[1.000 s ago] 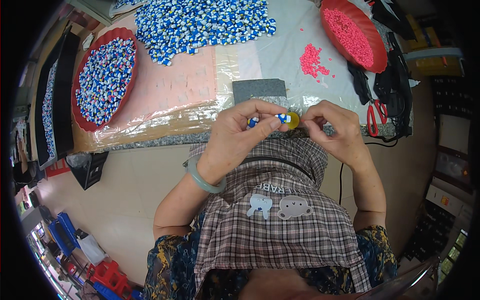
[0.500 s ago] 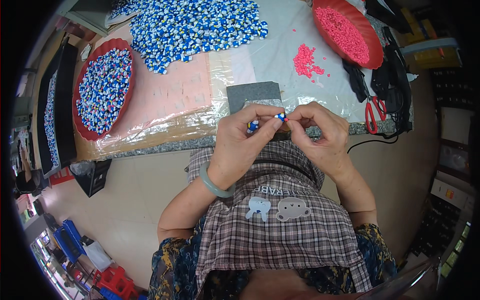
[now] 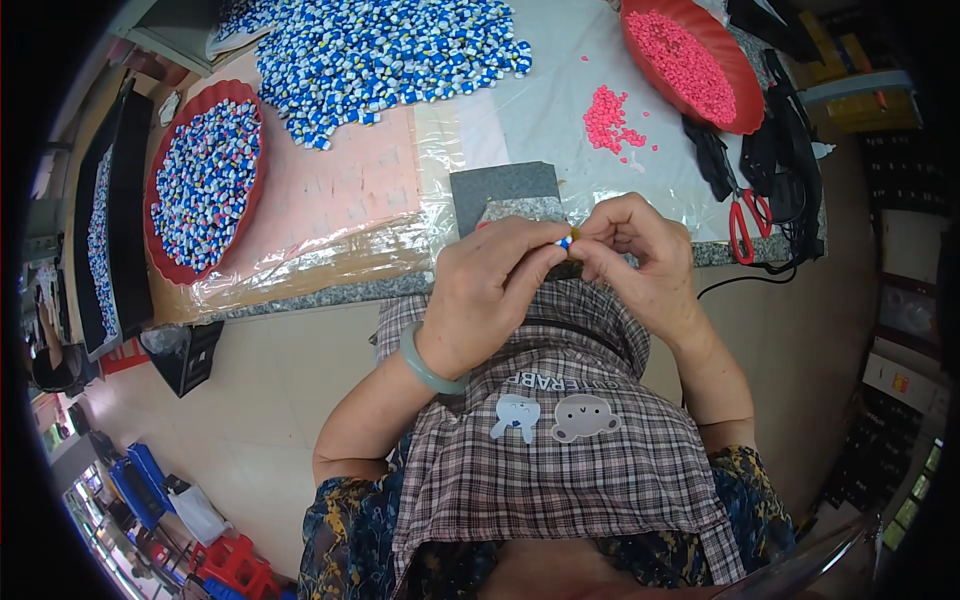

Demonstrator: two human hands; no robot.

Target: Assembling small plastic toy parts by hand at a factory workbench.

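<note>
A small blue-and-white moulded piece (image 3: 564,242) with a yellow end sits between my hands above the table's front edge. Thumb and forefinger of my left hand (image 3: 480,285) pinch it from the left; a jade-green bangle circles that wrist. My right hand (image 3: 645,262) closes thumb and forefinger on its yellow end. Whether the right fingertips hold anything else is hidden. A tiny pink spot (image 3: 483,225) shows above the left knuckles. Just beyond my hands lies a dark grey slab (image 3: 505,188).
Many similar blue-and-white pieces (image 3: 390,70) are heaped at the back. A red scalloped bowl (image 3: 262,165) of them stands left. At back right, another red bowl (image 3: 748,120) holds pink bits, near a small pink pile (image 3: 607,122). Red-handled scissors (image 3: 738,235) lie at the right edge.
The held piece has turned: its yellow end now shows and its pink tip does not. The second piece, earlier visible under my left fingers, is out of sight. A pink spot appears above the knuckles.
</note>
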